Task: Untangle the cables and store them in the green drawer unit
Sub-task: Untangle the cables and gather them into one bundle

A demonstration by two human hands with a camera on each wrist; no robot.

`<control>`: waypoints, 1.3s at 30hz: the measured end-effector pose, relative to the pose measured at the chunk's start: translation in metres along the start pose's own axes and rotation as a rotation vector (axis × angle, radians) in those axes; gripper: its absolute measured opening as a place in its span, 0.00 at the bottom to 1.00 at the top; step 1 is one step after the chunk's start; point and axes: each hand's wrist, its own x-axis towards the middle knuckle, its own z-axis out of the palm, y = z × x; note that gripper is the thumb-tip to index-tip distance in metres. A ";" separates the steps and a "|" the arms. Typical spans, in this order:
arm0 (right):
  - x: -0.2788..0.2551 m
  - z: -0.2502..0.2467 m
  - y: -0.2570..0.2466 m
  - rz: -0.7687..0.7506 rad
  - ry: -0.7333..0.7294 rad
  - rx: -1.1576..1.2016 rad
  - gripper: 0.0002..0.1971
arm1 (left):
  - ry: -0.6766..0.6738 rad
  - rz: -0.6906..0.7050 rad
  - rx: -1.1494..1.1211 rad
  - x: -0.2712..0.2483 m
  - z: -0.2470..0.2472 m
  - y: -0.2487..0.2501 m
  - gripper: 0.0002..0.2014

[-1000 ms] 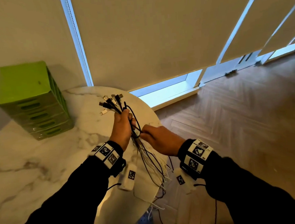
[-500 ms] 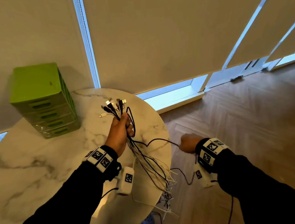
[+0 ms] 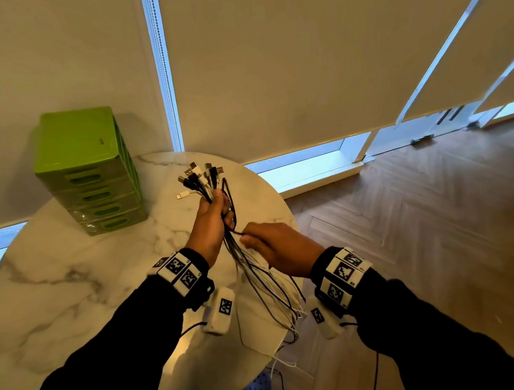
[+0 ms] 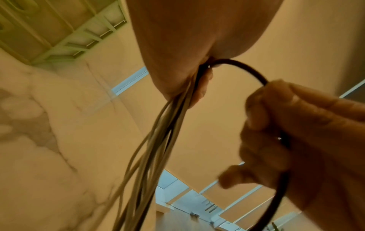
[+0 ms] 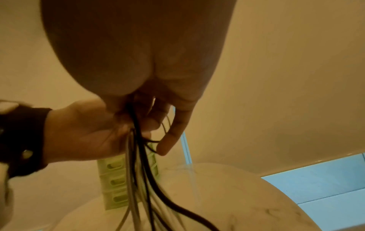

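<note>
Your left hand (image 3: 210, 227) is wrapped tight around a bunch of thin black and white cables (image 3: 256, 275), in the middle of the frame. Their metal plug ends fan out above your fist, and the long ends hang down past the round marble bench (image 3: 54, 274). Your right hand (image 3: 280, 248), just beside it, pinches one black cable (image 4: 250, 70). The green drawer unit (image 3: 88, 169), boxy shiny plastic, stands on the bench at the upper left.
</note>
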 end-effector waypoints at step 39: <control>0.012 -0.006 -0.001 0.598 -0.419 -0.334 0.62 | -0.161 0.012 0.012 -0.026 -0.057 0.045 0.16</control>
